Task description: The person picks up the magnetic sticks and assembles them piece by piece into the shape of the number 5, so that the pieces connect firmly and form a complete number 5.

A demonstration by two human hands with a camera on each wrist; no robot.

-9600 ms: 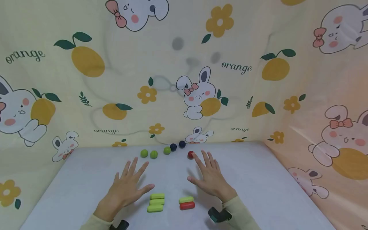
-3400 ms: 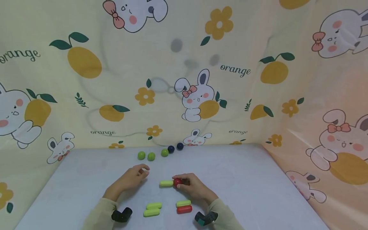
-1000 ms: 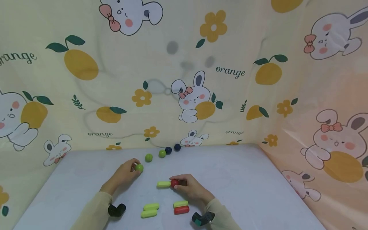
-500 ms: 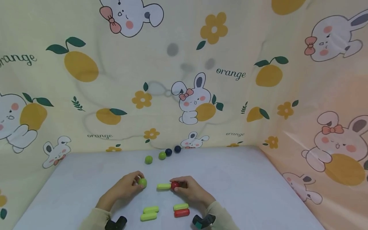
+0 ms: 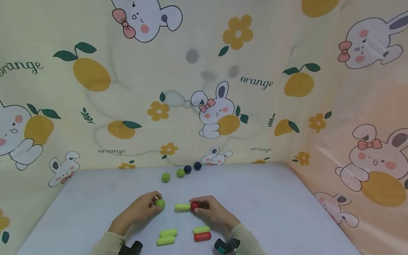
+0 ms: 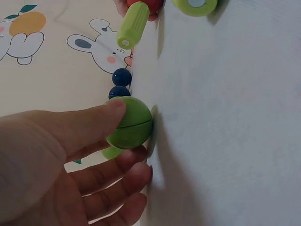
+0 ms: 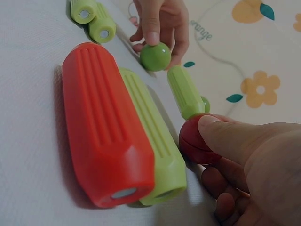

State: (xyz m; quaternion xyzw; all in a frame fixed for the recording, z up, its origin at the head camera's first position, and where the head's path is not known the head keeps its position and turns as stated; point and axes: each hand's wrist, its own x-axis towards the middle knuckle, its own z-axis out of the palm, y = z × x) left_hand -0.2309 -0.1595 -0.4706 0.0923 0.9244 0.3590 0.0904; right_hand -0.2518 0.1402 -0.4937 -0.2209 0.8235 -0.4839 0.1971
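Note:
My left hand point(image 5: 140, 209) pinches a green ball point(image 6: 134, 123) with a seam round its middle, thumb on top and fingers beneath. My right hand point(image 5: 216, 212) pinches a red ball point(image 7: 195, 141) between thumb and fingers. A light green rod point(image 5: 182, 207) sticks out from the red ball's left side and points toward the green ball, with a small gap between them. In the left wrist view the rod's end shows a round silvery disc.
Nearer me lie two light green rods point(image 5: 166, 237), left, and a light green rod point(image 5: 201, 230) beside a red rod point(image 5: 202, 237), right. Along the back stand two green balls point(image 5: 165, 177) and two dark blue balls point(image 5: 197, 165), before a printed cloth backdrop point(image 5: 178, 124).
My left hand took a green ball from the back row and brought it toward me, near the rod's free end. Earlier, my right hand took the red ball; one green rod left the left group.

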